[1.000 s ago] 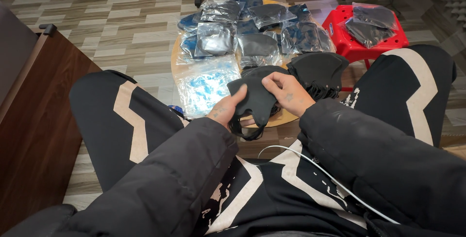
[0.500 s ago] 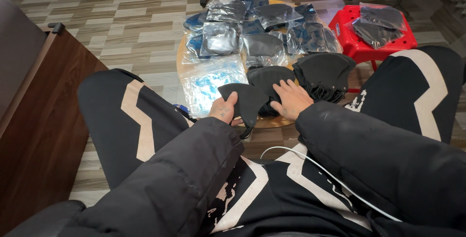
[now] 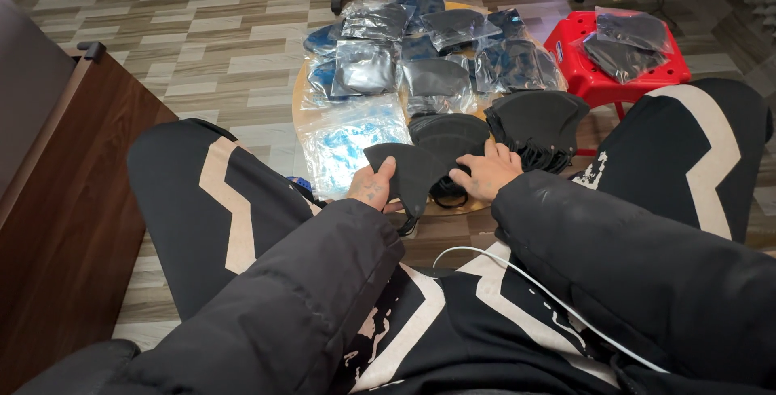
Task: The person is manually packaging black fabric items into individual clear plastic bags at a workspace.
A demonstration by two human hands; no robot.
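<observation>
Black mask (image 3: pixel 412 170) pinched by left fingers (image 3: pixel 380 175) (right hand (image 3: pixel 485 173) alongside).

A black mask (image 3: pixel 408 173) is showing between the hands. Clear shiny bags (image 3: pixel 364 67) are holding dark gray masks. The stool (image 3: pixel 594 76) is glowing red. The pants (image 3: pixel 218 201) are showing black with tan zigzags. The floor (image 3: pixel 202 39) is showing brown and gray stripes.

Home room: patterned wood floor (image 3: pixel 202 31), red plastic stool (image 3: pixel 602 71).
</observation>
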